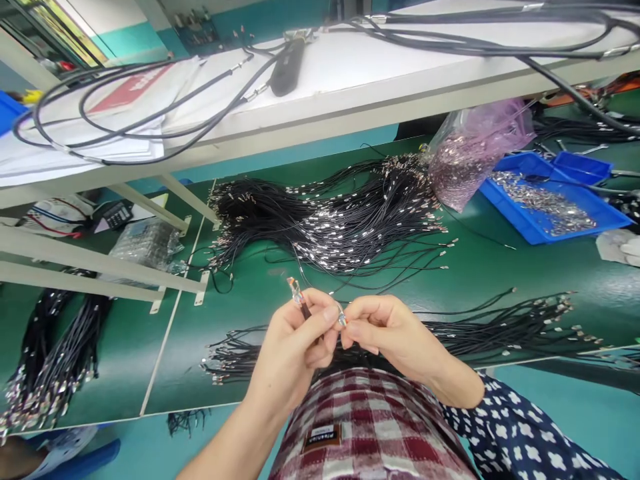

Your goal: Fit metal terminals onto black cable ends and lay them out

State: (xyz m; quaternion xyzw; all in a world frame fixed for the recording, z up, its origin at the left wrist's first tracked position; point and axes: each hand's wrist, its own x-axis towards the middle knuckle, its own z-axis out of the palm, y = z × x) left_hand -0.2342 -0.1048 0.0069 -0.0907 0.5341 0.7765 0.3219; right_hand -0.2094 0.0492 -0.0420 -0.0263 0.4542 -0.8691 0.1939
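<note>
My left hand (300, 333) is closed around a short black cable end, whose shiny metal terminal (295, 289) with orange-copper tips sticks up above the fingers. A second small metal terminal (342, 318) sits between both hands, pinched by my right hand (383, 325); the fingers hide most of it. My left thumb reaches right up to that piece. Below and behind the hands lies a bundle of black cables (500, 330) with metal ends, along the near side of the green table (260, 283). A larger heap of black cables (325, 220) lies beyond the hands.
Blue trays (525, 223) with loose metal terminals stand at right, beside a clear pinkish bag (470, 157) of small metal parts. A white shelf (340, 87) crosses the far side, bearing looped cables. Another cable bundle (65, 340) lies left, near white shelf legs (100, 257).
</note>
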